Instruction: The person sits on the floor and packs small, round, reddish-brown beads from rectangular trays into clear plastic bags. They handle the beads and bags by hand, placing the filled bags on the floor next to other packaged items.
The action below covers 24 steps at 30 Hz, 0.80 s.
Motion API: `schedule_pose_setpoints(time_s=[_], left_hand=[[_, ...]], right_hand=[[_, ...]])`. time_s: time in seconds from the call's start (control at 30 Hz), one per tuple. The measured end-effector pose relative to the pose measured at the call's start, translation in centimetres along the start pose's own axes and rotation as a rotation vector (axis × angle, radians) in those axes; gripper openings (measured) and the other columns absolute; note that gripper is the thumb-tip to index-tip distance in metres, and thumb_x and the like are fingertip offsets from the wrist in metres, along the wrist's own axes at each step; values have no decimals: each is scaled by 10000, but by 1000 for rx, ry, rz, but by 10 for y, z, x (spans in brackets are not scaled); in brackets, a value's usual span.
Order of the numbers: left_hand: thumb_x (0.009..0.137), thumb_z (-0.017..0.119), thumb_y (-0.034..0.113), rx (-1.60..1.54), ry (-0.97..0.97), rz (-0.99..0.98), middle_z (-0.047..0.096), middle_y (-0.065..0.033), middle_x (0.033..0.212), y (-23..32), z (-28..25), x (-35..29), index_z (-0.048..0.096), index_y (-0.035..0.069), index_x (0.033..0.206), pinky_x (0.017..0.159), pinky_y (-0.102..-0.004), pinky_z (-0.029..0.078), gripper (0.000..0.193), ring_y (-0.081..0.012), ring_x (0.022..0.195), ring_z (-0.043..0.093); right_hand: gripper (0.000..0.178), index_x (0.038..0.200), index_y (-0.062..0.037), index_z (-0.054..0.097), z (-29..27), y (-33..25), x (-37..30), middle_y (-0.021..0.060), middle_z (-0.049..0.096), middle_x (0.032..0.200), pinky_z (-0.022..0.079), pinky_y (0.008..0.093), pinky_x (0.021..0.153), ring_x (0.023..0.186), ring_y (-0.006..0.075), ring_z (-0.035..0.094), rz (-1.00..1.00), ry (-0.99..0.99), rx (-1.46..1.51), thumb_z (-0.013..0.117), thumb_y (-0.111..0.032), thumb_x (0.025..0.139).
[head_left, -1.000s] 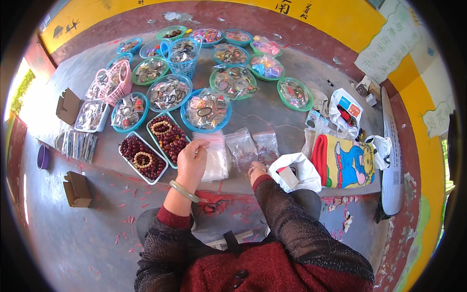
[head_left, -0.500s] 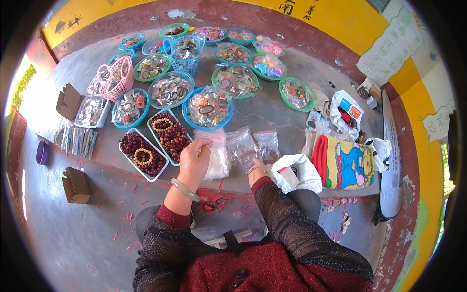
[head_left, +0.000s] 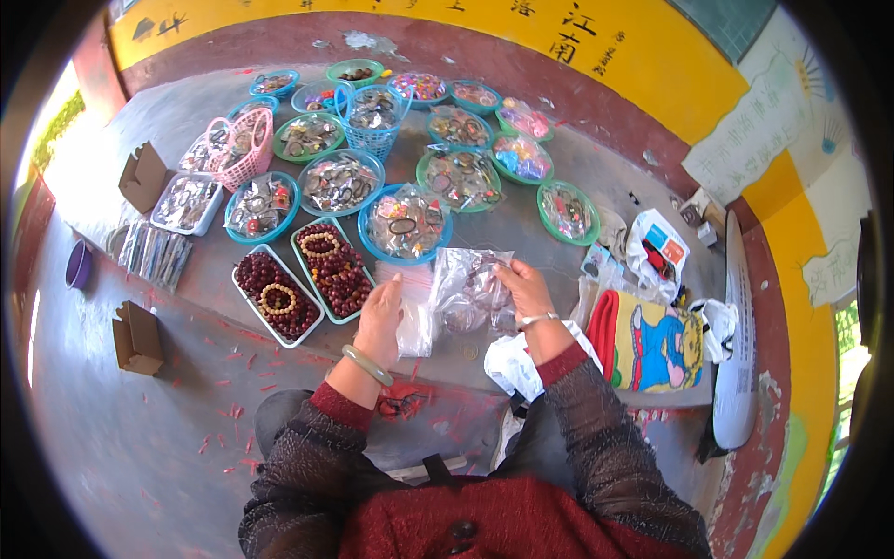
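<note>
The packets (head_left: 407,219) in the blue basin (head_left: 383,252) look finished to me, while the dark red beads (head_left: 259,278) lie without bags. My right hand (head_left: 529,291) pinches a clear zip bag (head_left: 461,289) above the platform (head_left: 531,244); the left hand (head_left: 380,317) is half-curled, its grip I cannot tell. The white shopping bag (head_left: 507,363) crowds the right sleeve (head_left: 596,401).

Dark speckled sleeves (head_left: 317,466), red cuffs (head_left: 338,407), red top (head_left: 503,519), pale bangle (head_left: 370,364)
</note>
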State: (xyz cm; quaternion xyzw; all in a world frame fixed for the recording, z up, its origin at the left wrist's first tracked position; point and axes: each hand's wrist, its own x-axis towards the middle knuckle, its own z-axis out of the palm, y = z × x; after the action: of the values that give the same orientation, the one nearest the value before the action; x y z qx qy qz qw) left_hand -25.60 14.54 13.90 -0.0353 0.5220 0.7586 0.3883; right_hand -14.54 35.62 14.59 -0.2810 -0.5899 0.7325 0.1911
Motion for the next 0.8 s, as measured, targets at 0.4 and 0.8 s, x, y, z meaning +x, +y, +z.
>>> schedule_pose_setpoints(time_s=[0.4, 0.8], left_hand=[[865, 453, 368, -195, -515, -63, 486, -169, 1157, 10, 14, -18, 428, 47, 1170, 936, -451, 352, 443, -301, 1088, 468], [856, 457, 407, -381, -607, -133, 448, -239, 1205, 18, 26, -28, 368, 48, 1239, 927, -457, 355, 532, -347, 1104, 457]], right_hand=[[202, 931, -16, 600, 21, -45, -37, 93, 636, 793, 500, 269, 606, 669, 146, 611, 212, -170, 264, 628, -153, 785], [144, 841, -9, 605, 27, -51, -38, 48, 610, 673, 430, 236, 481, 539, 89, 531, -550, 239, -623, 580, -150, 825]])
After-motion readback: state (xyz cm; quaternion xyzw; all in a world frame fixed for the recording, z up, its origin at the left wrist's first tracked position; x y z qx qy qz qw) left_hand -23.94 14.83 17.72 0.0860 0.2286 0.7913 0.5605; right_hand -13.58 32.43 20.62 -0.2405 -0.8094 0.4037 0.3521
